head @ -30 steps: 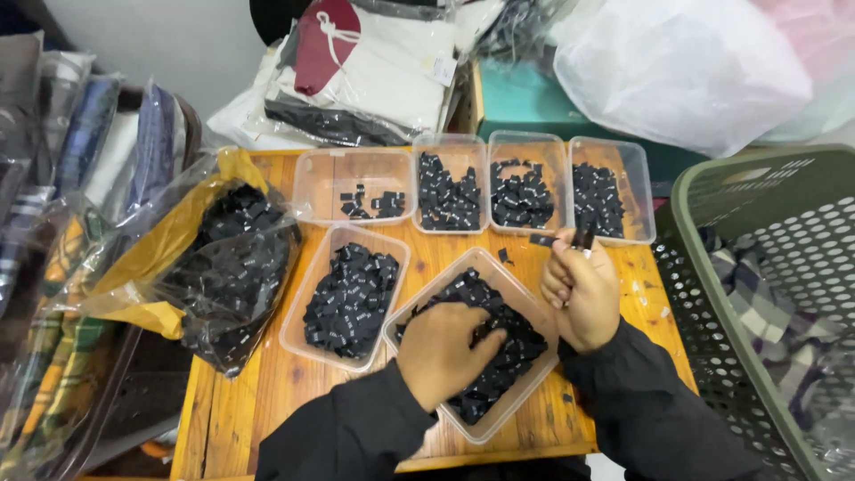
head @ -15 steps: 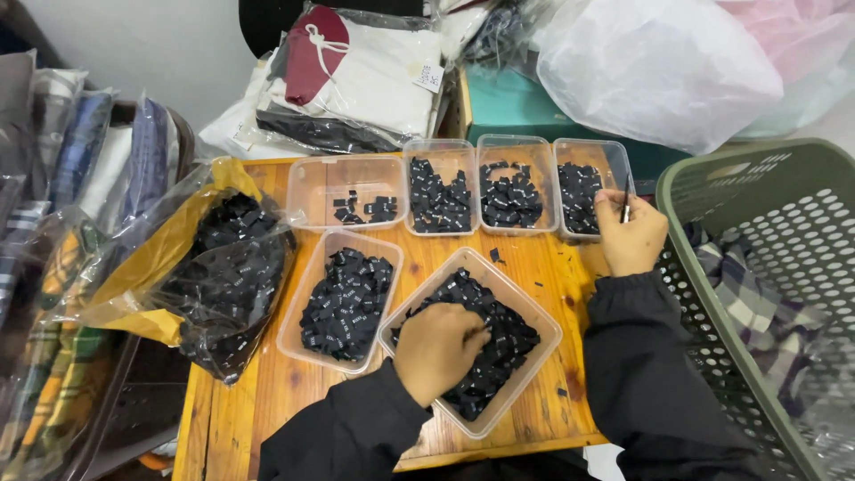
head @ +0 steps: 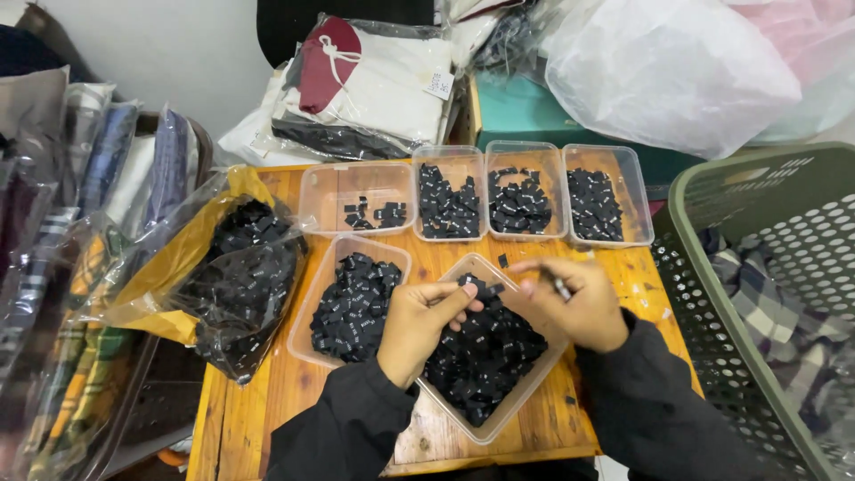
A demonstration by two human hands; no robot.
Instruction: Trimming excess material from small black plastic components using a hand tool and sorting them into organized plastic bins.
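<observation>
Both hands meet over the near tray [head: 525,401] on the surface [head: 267,392]: left hand [head: 419,325] pinches a black tag [head: 481,287], right hand [head: 570,307] grips a thin tool. Four back trays hold sorted tags, the leftmost nearly empty; the bag [head: 236,285] remains full, so much seems left.

Black labels [head: 485,352], green basket [head: 712,191]
</observation>
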